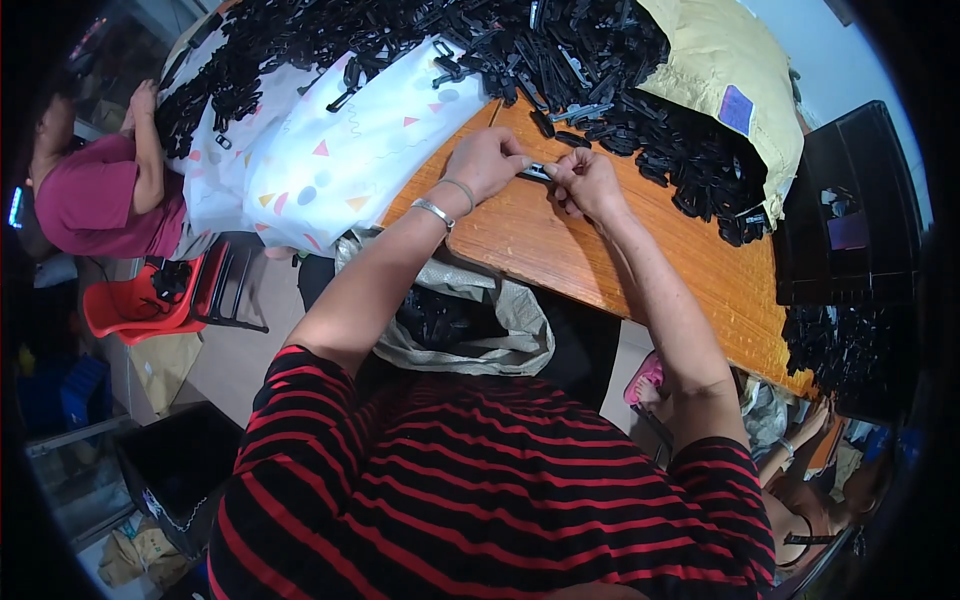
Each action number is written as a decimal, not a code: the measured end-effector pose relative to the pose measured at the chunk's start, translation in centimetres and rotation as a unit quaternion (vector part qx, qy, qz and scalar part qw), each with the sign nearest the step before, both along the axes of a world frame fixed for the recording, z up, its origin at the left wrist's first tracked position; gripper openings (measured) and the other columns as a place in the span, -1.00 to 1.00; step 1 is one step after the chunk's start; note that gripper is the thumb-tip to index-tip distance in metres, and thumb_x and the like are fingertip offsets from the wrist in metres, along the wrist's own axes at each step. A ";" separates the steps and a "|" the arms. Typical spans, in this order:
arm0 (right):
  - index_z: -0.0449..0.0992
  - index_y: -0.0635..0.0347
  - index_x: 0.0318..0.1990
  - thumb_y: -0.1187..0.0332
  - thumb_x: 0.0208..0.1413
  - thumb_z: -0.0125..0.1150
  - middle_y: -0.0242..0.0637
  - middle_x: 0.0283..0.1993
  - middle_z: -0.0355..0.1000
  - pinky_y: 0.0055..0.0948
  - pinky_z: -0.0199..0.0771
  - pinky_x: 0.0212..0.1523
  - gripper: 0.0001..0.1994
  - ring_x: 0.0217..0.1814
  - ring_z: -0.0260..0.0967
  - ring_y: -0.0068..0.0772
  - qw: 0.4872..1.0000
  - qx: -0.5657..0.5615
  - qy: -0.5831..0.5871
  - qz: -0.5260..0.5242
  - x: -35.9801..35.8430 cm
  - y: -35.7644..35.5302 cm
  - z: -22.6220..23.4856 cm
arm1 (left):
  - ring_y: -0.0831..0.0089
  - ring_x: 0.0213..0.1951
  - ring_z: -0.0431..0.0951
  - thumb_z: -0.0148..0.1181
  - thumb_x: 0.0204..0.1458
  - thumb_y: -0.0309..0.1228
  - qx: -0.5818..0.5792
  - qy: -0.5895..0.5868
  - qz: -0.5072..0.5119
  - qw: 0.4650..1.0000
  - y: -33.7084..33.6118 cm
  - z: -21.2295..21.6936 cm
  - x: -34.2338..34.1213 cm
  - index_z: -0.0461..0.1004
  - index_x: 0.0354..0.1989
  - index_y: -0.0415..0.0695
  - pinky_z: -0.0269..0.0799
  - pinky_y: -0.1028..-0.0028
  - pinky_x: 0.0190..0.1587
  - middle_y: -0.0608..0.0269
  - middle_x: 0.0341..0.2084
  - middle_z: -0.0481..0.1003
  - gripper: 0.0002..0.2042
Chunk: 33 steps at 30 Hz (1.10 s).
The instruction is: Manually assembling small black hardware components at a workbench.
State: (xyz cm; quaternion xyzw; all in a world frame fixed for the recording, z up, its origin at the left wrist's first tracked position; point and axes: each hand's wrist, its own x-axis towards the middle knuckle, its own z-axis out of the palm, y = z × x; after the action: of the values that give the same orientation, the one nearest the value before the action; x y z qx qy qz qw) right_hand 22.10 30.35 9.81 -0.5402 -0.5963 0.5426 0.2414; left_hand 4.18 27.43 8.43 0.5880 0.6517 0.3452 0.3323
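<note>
Over the wooden table (530, 235), my left hand (487, 163) and my right hand (590, 183) pinch opposite ends of a small, narrow black part (537, 171) with a silvery strip along it. Its exact kind is too small to make out. The fingers of both hands are closed and partly cover its ends. Just beyond my hands lies a big heap of similar black parts (590, 85), some with grey or metallic pieces. A few loose ones (572, 139) rest near my right fingertips.
A yellowish sack (725, 45) spills black parts at the right. Below the table edge, a whitish woven bag (520, 325) holds dark pieces. Patterned cloth (330, 150) covers the left side. Another person (105, 195) sits left, near a red chair (135, 305). A black crate (850, 210) stands right.
</note>
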 end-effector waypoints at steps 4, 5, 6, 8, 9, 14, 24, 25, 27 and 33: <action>0.36 0.22 -0.46 0.32 0.07 0.27 -0.30 -0.68 0.39 -0.53 0.19 -0.81 -0.77 -0.78 0.25 -0.54 0.997 -0.006 -0.079 0.025 -0.6 1.6 0.4 | 0.24 -0.38 0.56 0.31 -0.14 -0.26 -0.072 0.097 -0.023 0.992 1.5 1.3 -0.3 0.54 -0.46 -0.11 0.44 0.33 -0.26 0.14 -0.50 0.55 -0.81; 0.38 0.22 -0.48 0.31 0.07 0.26 -0.28 -0.68 0.40 -0.53 0.20 -0.81 -0.77 -0.79 0.26 -0.53 0.997 0.000 -0.077 0.023 -0.7 1.6 0.3 | 0.24 -0.38 0.56 0.31 -0.14 -0.26 -0.068 0.097 -0.020 0.993 1.5 1.1 -0.4 0.54 -0.46 -0.11 0.44 0.33 -0.26 0.14 -0.50 0.55 -0.81; 0.38 0.22 -0.48 0.31 0.07 0.26 -0.28 -0.68 0.40 -0.53 0.20 -0.81 -0.77 -0.79 0.26 -0.53 0.997 0.006 -0.076 0.022 -0.5 1.5 -0.2 | 0.23 -0.38 0.56 0.31 -0.14 -0.25 -0.070 0.100 -0.024 0.992 1.3 1.0 -0.3 0.54 -0.45 -0.11 0.44 0.33 -0.25 0.14 -0.51 0.55 -0.80; 0.38 0.23 -0.52 0.31 0.08 0.24 -0.27 -0.68 0.41 -0.52 0.23 -0.80 -0.75 -0.78 0.29 -0.51 0.998 -0.035 -0.014 0.042 0.5 1.3 -1.3 | 0.23 -0.38 0.56 0.31 -0.15 -0.24 -0.065 0.104 -0.031 0.992 0.8 1.2 -0.2 0.54 -0.45 -0.11 0.44 0.33 -0.25 0.14 -0.51 0.55 -0.79; 0.39 0.25 -0.54 0.33 0.10 0.21 -0.25 -0.68 0.42 -0.53 0.26 -0.78 -0.75 -0.76 0.33 -0.49 0.997 -0.019 -0.034 0.066 0.3 -0.4 -0.8 | 0.25 -0.39 0.56 0.30 -0.14 -0.26 -0.061 0.125 -0.080 0.987 -0.8 1.1 -0.8 0.54 -0.43 -0.13 0.44 0.35 -0.27 0.13 -0.51 0.55 -0.80; 0.45 0.28 -0.40 0.36 0.09 0.22 -0.30 -0.59 0.43 -0.50 0.39 -0.62 -0.83 -0.58 0.42 -0.49 0.962 -0.095 -0.011 0.257 0.0 -7.8 1.9 | 0.31 -0.43 0.56 0.26 -0.10 -0.35 -0.060 -0.014 -0.239 0.969 -5.6 1.9 -4.9 0.54 -0.37 -0.20 0.45 0.42 -0.30 0.12 -0.50 0.55 -0.81; 0.46 0.24 -0.19 0.39 -0.08 0.28 -0.03 -0.16 0.41 -0.14 0.45 -0.27 -0.73 -0.22 0.41 0.10 0.849 0.438 -0.292 0.041 0.5 1.7 0.8 | 0.13 -0.08 0.39 0.12 -0.10 -0.59 0.318 0.291 -0.042 0.901 5.4 1.6 -4.4 0.46 -0.12 -0.03 0.41 0.31 -0.10 0.20 -0.17 0.39 -0.68; 0.44 0.23 -0.21 0.41 -0.08 0.26 -0.01 -0.17 0.40 -0.10 0.46 -0.30 -0.75 -0.26 0.42 0.10 0.833 0.458 -0.305 0.053 0.5 2.2 0.4 | 0.16 -0.04 0.37 0.12 -0.10 -0.59 0.311 0.323 -0.049 0.893 6.3 1.3 -4.4 0.46 -0.13 -0.04 0.41 0.32 -0.10 0.20 -0.15 0.38 -0.69; 0.41 0.24 -0.25 0.42 -0.11 0.25 0.01 -0.20 0.39 -0.07 0.47 -0.34 -0.75 -0.32 0.43 0.11 0.817 0.474 -0.321 0.073 0.3 2.6 -0.1 | 0.18 -0.03 0.35 0.16 -0.14 -0.58 0.322 0.352 -0.049 0.878 7.2 0.9 -4.6 0.46 -0.15 -0.04 0.42 0.32 -0.09 0.20 -0.17 0.38 -0.69; 0.41 0.20 -0.26 0.25 -0.07 0.30 -0.06 -0.39 0.47 -0.15 0.43 -0.32 -0.71 -0.31 0.46 0.03 0.893 0.356 -0.268 0.068 0.4 -0.6 0.3 | 0.17 -0.14 0.37 0.24 -0.19 -0.55 0.304 0.337 -0.083 0.887 5.1 0.6 -3.9 0.44 -0.15 -0.05 0.41 0.31 -0.14 0.19 -0.25 0.36 -0.65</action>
State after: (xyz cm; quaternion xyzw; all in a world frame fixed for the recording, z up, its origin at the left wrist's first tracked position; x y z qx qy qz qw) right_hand 22.55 29.74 10.12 -0.5017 -0.8265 0.1437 0.2110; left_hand 0.31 32.53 9.01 0.7932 0.5365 0.2782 -0.0750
